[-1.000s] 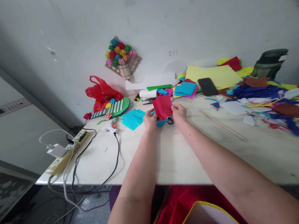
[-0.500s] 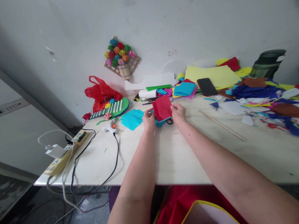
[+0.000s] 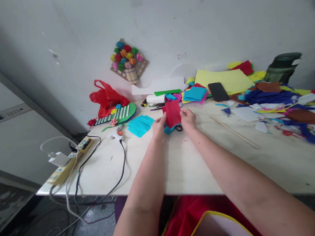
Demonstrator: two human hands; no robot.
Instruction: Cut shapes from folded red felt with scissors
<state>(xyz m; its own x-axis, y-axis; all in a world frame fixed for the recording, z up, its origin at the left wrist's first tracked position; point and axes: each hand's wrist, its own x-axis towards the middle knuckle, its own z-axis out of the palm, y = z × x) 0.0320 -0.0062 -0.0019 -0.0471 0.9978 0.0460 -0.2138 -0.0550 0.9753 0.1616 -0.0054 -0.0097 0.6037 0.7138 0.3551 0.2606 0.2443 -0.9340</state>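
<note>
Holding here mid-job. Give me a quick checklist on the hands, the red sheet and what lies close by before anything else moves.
1. Left hand on the red sheet: ok, pinching its left edge.
2. Right hand on it too: ok, at the right edge.
3. Red sheet lined up with the blue material below it: cannot tell; only part of the blue shows.
4. Black loop well away from the hands: not ok; it shows just beside the right hand.
5. White glue gun apart from the hands: ok, to their left; whether it is hot, cannot tell.
6. Wooden stick apart from the right hand: ok.
</note>
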